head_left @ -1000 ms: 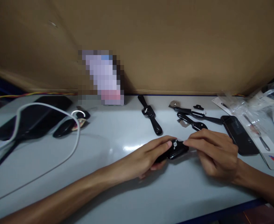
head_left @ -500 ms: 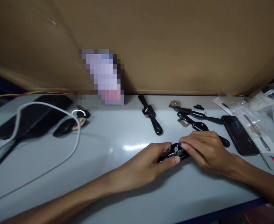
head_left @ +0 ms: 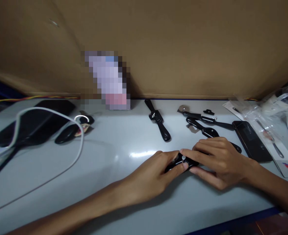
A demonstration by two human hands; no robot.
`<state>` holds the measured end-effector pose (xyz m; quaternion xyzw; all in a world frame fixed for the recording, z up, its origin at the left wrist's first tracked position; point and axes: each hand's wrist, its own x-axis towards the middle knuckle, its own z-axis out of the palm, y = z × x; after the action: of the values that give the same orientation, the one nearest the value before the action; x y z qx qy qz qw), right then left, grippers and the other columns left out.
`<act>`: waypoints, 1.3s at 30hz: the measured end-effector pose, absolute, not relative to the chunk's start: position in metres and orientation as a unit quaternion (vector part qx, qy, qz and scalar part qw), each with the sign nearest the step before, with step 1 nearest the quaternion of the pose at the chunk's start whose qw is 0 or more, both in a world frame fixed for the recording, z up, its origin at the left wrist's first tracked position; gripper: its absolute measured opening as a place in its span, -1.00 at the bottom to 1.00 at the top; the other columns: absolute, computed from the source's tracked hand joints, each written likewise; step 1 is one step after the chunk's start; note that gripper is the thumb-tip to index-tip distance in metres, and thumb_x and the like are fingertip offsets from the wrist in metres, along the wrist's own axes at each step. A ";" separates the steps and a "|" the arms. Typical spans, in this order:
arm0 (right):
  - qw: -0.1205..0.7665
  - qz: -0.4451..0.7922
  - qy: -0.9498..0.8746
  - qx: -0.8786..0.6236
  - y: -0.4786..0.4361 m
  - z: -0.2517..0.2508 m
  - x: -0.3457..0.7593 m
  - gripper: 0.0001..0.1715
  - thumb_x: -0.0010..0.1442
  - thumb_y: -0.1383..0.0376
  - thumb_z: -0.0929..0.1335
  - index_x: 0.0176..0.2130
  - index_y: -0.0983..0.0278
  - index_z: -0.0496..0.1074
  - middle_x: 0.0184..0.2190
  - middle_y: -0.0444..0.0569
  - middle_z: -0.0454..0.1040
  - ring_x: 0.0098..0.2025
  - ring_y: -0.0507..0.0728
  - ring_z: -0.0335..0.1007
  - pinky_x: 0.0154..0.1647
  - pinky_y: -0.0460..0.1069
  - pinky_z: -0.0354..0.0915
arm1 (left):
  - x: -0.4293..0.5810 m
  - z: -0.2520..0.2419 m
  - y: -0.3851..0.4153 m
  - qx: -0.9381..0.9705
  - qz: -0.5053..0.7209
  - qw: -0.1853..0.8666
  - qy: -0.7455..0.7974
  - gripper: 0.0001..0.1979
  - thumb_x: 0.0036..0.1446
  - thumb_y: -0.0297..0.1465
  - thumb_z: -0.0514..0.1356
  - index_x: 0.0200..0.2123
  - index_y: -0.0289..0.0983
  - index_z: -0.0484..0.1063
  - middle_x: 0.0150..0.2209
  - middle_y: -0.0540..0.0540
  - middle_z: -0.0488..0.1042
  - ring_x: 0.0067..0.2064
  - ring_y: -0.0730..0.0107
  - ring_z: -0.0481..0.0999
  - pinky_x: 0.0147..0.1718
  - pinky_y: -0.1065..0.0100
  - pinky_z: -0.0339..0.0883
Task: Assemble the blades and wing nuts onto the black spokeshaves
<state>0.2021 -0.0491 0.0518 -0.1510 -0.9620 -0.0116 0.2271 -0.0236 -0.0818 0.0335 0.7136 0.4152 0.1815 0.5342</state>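
My left hand (head_left: pixel 156 173) grips a small black tool (head_left: pixel 180 162) with a silver screw on top, pinning it against the grey table (head_left: pixel 114 156). My right hand (head_left: pixel 217 161) meets it from the right, its fingers pinched on the same tool near the screw. Most of the tool is hidden under both hands. Just behind my right hand lies a second black tool (head_left: pixel 204 130) of the same kind, and a third black tool (head_left: pixel 158 120) rests farther back toward the middle.
A brown cardboard wall (head_left: pixel 158 45) closes off the back of the table. A black phone (head_left: pixel 251 140) and clear plastic packaging (head_left: pixel 268 124) lie at the right. At the left are a black flat object (head_left: pixel 33 125), a white cable (head_left: pixel 60 116) and keys (head_left: pixel 77 129). The table's front edge (head_left: pixel 232 222) runs bottom right.
My right hand has slid left over the black tool and its fingers have closed on it near the screw. My left hand has stayed in place, holding the tool.
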 end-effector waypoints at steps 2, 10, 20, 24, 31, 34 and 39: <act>0.225 -0.007 -0.963 -0.150 -0.049 0.052 0.202 -0.65 0.42 0.28 0.25 0.05 0.41 0.47 -0.37 -0.01 0.51 -0.40 0.13 0.44 -0.40 0.01 0.35 | -0.024 0.033 -0.082 0.713 0.179 0.535 0.415 -0.65 0.40 -0.16 0.01 -0.31 -0.28 0.38 -0.36 0.01 0.38 -0.33 0.38 0.23 -0.35 0.35 0.15; 0.222 -0.007 -0.964 -0.149 -0.051 0.053 0.201 -0.66 0.43 0.27 0.25 0.04 0.42 0.47 -0.38 -0.01 0.51 -0.40 0.12 0.45 -0.40 0.00 0.33 | -0.023 0.036 -0.083 0.714 0.173 0.533 0.420 -0.63 0.38 -0.13 0.01 -0.33 -0.27 0.37 -0.39 0.02 0.31 -0.35 0.39 0.19 -0.37 0.36 0.15; 0.218 -0.009 -0.963 -0.157 -0.052 0.052 0.201 -0.69 0.45 0.27 0.25 0.01 0.39 0.46 -0.38 -0.01 0.51 -0.39 0.14 0.44 -0.38 0.01 0.32 | -0.023 0.036 -0.081 0.721 0.170 0.526 0.418 -0.63 0.39 -0.16 -0.02 -0.37 -0.26 0.32 -0.40 0.02 0.32 -0.35 0.39 0.20 -0.37 0.36 0.12; 0.220 -0.008 -0.963 -0.156 -0.052 0.051 0.202 -0.68 0.44 0.27 0.25 0.01 0.41 0.47 -0.38 -0.02 0.50 -0.40 0.13 0.43 -0.40 0.00 0.31 | -0.024 0.037 -0.081 0.723 0.166 0.523 0.420 -0.63 0.40 -0.16 -0.03 -0.37 -0.26 0.32 -0.40 0.02 0.32 -0.35 0.38 0.20 -0.37 0.36 0.12; 0.220 -0.012 -0.963 -0.157 -0.052 0.052 0.202 -0.68 0.45 0.27 0.24 0.00 0.41 0.47 -0.38 -0.01 0.50 -0.39 0.14 0.46 -0.39 0.01 0.32 | -0.024 0.038 -0.082 0.728 0.163 0.516 0.422 -0.63 0.40 -0.15 -0.04 -0.36 -0.26 0.33 -0.40 0.04 0.33 -0.35 0.39 0.22 -0.36 0.36 0.13; 0.218 -0.012 -0.963 -0.160 -0.053 0.051 0.201 -0.66 0.46 0.26 0.23 -0.01 0.42 0.47 -0.38 0.00 0.50 -0.38 0.14 0.46 -0.38 0.01 0.32 | -0.023 0.039 -0.082 0.727 0.163 0.519 0.420 -0.64 0.40 -0.17 -0.04 -0.37 -0.26 0.30 -0.40 0.04 0.32 -0.35 0.40 0.21 -0.36 0.36 0.13; 0.221 -0.017 -0.962 -0.161 -0.053 0.051 0.201 -0.66 0.47 0.24 0.22 -0.01 0.40 0.47 -0.39 -0.01 0.50 -0.39 0.13 0.45 -0.38 0.01 0.31 | -0.023 0.038 -0.081 0.731 0.168 0.516 0.414 -0.63 0.40 -0.17 -0.04 -0.36 -0.26 0.32 -0.41 0.05 0.31 -0.36 0.41 0.19 -0.37 0.37 0.13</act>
<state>0.2012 -0.0529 0.0513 -0.1610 -0.9617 -0.0174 0.2210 -0.0234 -0.0812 0.0379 0.7308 0.4142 0.1677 0.5160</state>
